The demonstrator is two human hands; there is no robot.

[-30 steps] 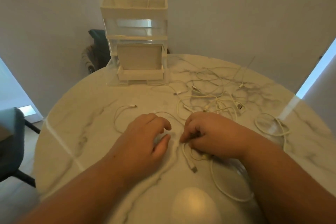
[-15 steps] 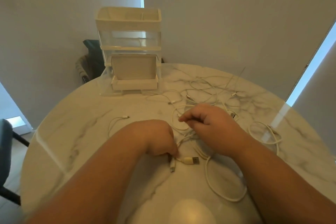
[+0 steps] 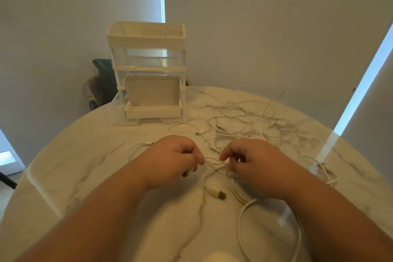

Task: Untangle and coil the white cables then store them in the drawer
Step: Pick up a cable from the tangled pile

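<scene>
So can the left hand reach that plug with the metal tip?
Probably yes. The USB plug lies uncovered on the marble table, close to the left hand. That hand's fingers look curled round a white cable, though, so it might have to let go first.

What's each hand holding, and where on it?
The right hand pinches the white cable mid-strand; left hand grips it too, exact spot hidden by fingers. USB plug lies free on table.

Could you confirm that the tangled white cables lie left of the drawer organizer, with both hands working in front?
Not quite: the head view shows the white cables right of the drawer organizer; left hand and right hand do work in front.
</scene>
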